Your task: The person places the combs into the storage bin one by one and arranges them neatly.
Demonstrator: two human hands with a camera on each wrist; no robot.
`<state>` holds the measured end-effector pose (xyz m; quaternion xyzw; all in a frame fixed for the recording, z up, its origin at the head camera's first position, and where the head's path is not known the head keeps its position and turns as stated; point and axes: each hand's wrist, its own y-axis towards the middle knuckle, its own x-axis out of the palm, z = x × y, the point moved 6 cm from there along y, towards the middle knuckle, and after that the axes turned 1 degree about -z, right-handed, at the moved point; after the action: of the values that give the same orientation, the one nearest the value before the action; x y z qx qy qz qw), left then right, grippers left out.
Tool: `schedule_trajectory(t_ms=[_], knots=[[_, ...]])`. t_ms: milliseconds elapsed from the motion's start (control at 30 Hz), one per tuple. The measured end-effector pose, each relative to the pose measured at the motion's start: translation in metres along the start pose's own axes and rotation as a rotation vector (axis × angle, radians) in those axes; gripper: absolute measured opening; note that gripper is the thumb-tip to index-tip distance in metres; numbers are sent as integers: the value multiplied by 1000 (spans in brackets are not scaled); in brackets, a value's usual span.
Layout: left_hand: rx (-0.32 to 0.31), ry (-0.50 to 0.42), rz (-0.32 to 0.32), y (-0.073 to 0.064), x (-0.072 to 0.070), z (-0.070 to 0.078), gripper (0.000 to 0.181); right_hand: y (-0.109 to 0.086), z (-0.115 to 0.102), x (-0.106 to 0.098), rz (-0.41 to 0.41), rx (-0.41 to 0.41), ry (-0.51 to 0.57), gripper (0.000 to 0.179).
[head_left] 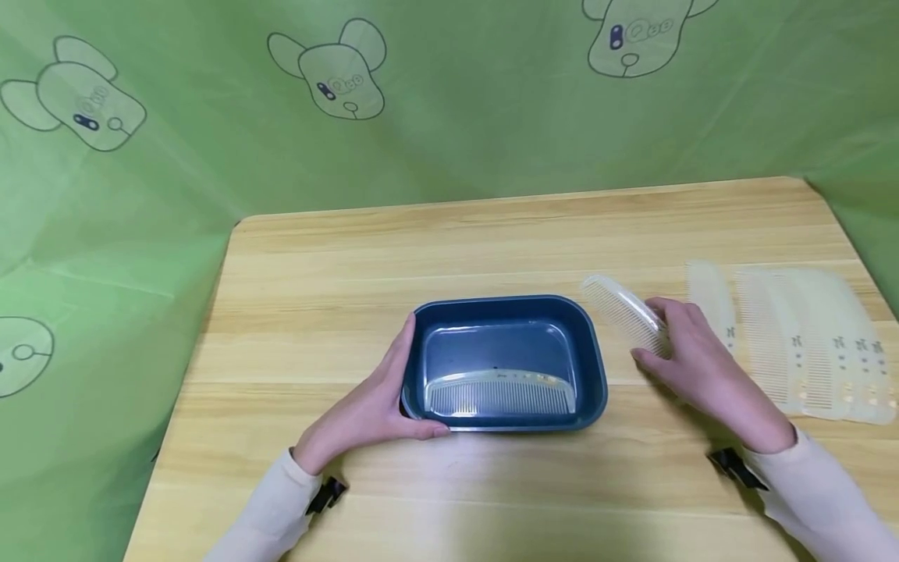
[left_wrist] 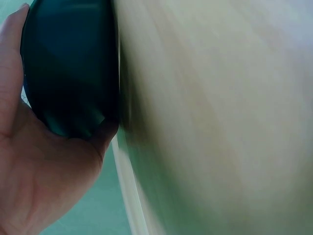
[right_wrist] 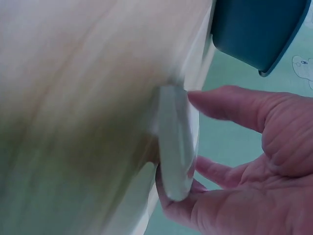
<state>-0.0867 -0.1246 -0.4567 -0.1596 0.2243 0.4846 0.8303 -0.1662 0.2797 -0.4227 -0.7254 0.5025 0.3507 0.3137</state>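
A dark blue plastic basin (head_left: 506, 428) stands mid-table. My left hand (head_left: 382, 402) grips its left end, thumb along the near side and fingers up the left wall; the left wrist view shows the basin (left_wrist: 71, 63) between thumb and fingers. Inside lies one translucent comb (head_left: 500, 393), lengthwise along the near wall, teeth toward me. Right of the basin, my right hand (head_left: 691, 351) pinches the end of another translucent comb (head_left: 625, 308), which slants up and left. In the right wrist view this comb (right_wrist: 175, 142) is tilted up between thumb and fingers, close over the table.
A single comb (head_left: 709, 293) lies just beyond my right hand. Several more combs (head_left: 808, 343) overlap in a row at the table's right side. The wooden table (head_left: 337, 273) ends at a green patterned cloth (head_left: 456, 140) behind and on both sides.
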Motion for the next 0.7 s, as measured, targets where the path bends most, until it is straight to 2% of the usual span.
schedule_trajectory(t_ms=[167,367,567,700], knots=[[-8,0,-3,-1,0,-1,151,0,0,-3,-29,-8,28,67],[-3,-7,-1,-2,1,1,151,-2,2,-1,-74,48,67,63],[5,-6,1,-1,1,1,151,-6,2,-5,-29,31,104,58],[1,-12,1,0,1,0,150,-9,-1,-9,16,1,206,56]])
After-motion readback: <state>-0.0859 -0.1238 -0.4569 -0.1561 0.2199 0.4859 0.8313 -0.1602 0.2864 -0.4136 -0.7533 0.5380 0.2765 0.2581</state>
